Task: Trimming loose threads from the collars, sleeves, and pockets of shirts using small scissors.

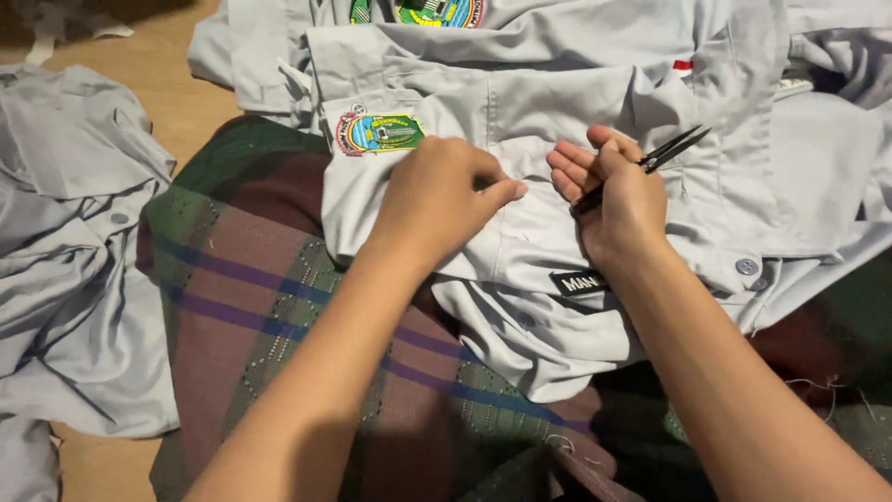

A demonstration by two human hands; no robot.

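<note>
A light grey uniform shirt (pixel 520 279) lies spread over my lap, with a green and yellow embroidered badge (pixel 379 133) on its sleeve and a black name tag (pixel 576 282) near its buttons. My left hand (pixel 439 193) presses down on the shirt with the fingers curled, pinching the cloth beside the badge. My right hand (pixel 613 195) rests on the shirt just to the right and holds a small pair of black thread snips (pixel 650 160), the blades pointing up and to the right. The two hands are a few centimetres apart.
A dark plaid cloth of green, maroon and purple (pixel 260 307) covers my lap under the shirt. More grey shirts are piled at the left (pixel 65 242) and at the top (pixel 576 37). Wooden floor (pixel 172 84) shows at the upper left.
</note>
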